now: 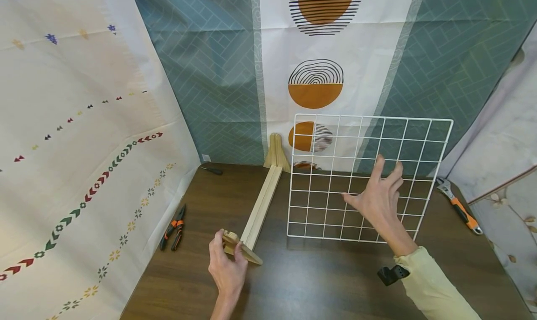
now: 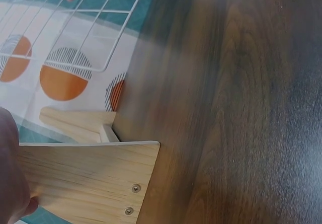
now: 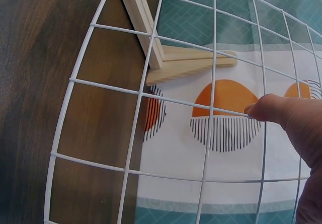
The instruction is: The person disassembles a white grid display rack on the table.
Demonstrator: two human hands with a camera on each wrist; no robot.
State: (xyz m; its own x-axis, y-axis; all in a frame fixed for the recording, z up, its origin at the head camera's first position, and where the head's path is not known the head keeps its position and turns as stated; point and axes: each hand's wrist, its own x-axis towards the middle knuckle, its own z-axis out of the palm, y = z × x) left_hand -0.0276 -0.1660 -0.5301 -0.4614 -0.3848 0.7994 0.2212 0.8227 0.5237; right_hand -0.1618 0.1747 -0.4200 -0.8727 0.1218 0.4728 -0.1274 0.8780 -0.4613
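Note:
A wooden stand [image 1: 262,203] lies on the table, a long grooved bar with a flared upright piece at each end. My left hand [image 1: 228,266] grips the near end piece [image 2: 90,176] between thumb and fingers; two screw heads show on its outer face. To the right, my right hand [image 1: 377,199] holds a white wire grid panel [image 1: 323,224] upright, its fingers spread across the wires. The thumb [image 3: 271,108] presses on a wire in the right wrist view; the other fingertips are out of that view. The grid stands beside the stand, apart from it.
Pliers [image 1: 174,229] with orange and black handles lie at the table's left, and a small dark-handled tool [image 1: 211,170] is at the back left. An adjustable wrench [image 1: 459,206] lies at the right edge. Patterned cloths hang behind and at both sides of the brown table [image 1: 302,282].

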